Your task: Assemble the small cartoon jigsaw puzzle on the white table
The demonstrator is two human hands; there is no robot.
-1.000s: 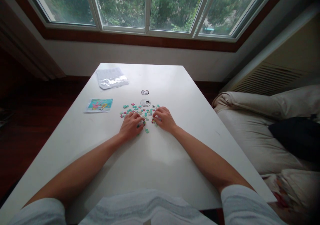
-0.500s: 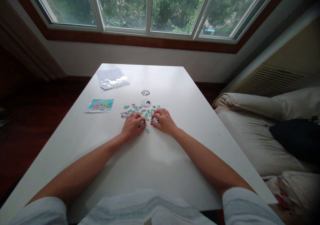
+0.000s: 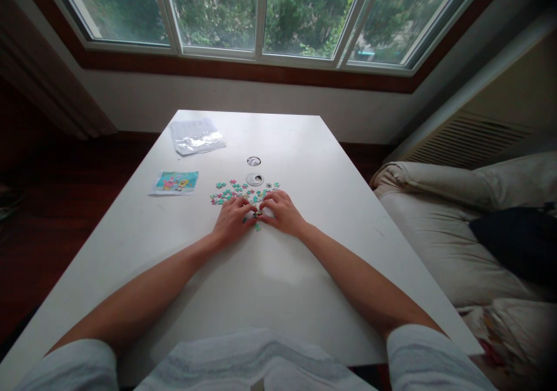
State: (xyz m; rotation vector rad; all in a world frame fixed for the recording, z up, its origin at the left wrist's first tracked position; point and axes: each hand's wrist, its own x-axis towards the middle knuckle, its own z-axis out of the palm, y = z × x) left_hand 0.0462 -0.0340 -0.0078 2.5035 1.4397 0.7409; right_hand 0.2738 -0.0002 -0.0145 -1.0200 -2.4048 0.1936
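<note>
My left hand (image 3: 234, 219) rests on the white table (image 3: 278, 281) with its fingers curled and closed on a jigsaw puzzle piece, mostly hidden under the fingertips. Facing it, my right hand (image 3: 282, 212) pinches another puzzle piece, its thumb and fingers almost touching those of my left. Small dark and pale bits show between the two sets of fingertips. Just beyond both hands lie scattered puzzle pieces (image 3: 228, 192) in green, pink and yellow. One loose green piece (image 3: 257, 227) sits right below the fingertips.
Two round, silvery-white discs with dark rims lie behind the pieces, a far disc (image 3: 253, 161) and a nearer disc (image 3: 255, 179). At left are a colourful cartoon picture card (image 3: 176, 183) and a clear plastic bag (image 3: 198, 136). A beige sofa (image 3: 426, 240) stands right of the table.
My right hand has moved left toward my left hand, so the fingertips now nearly meet over the puzzle pieces. My left hand has shifted very slightly right.
</note>
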